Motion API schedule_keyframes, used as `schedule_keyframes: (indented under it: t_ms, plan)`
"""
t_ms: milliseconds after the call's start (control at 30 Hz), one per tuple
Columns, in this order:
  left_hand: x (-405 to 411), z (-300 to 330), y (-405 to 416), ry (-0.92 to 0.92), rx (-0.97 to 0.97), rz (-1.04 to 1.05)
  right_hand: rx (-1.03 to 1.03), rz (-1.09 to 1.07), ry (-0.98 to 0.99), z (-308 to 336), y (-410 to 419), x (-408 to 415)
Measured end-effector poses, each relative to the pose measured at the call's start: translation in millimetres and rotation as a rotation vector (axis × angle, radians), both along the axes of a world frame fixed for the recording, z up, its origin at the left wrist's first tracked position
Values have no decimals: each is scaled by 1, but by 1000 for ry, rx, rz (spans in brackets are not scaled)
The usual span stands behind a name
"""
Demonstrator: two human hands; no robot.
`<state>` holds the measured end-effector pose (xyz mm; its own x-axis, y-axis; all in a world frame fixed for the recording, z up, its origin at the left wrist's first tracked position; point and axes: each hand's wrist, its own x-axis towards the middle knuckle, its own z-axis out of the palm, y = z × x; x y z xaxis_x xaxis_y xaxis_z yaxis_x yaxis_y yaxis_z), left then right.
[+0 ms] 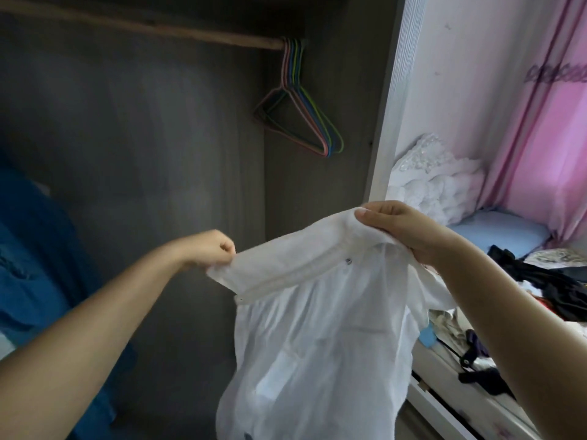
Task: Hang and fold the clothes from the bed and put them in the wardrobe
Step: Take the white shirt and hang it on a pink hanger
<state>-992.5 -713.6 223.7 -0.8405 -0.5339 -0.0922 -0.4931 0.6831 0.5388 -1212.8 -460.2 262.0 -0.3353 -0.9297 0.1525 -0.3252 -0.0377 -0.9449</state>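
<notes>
I hold a white shirt [305,328] in the air in front of the open wardrobe [158,154]; its lower part is cut off by the frame. My left hand [211,249] pinches one end of the collar, fingers curled tight. My right hand [403,228] grips the other end, its fingertips hidden behind cloth. On the right, dark clothes [540,284] lie on the bed [451,382]. Far inside, coloured hangers [305,119] hang on the rail [143,25].
</notes>
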Motion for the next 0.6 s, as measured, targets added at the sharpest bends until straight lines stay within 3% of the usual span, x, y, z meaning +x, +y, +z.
schedule_keyframes:
  t_ms: [33, 100, 200, 367, 500, 600]
  plan:
    - [-4, -9, 3, 25, -52, 44, 0, 0, 24, 1, -3, 2]
    - [-18, -24, 22, 274, -93, 44, 13, -7, 66, 4, -9, 7]
    - [-38, -43, 69, 621, 38, -131, 54, -13, 96, 6, -20, 16]
    - [-65, -76, 118, 464, 74, -189, 58, -5, 58, 11, -24, 23]
    - [-78, -82, 112, 469, 130, -36, 57, -51, 9, 16, -14, 13]
    - [-73, -79, 90, 473, 232, -72, 29, -115, -60, 17, -4, -1]
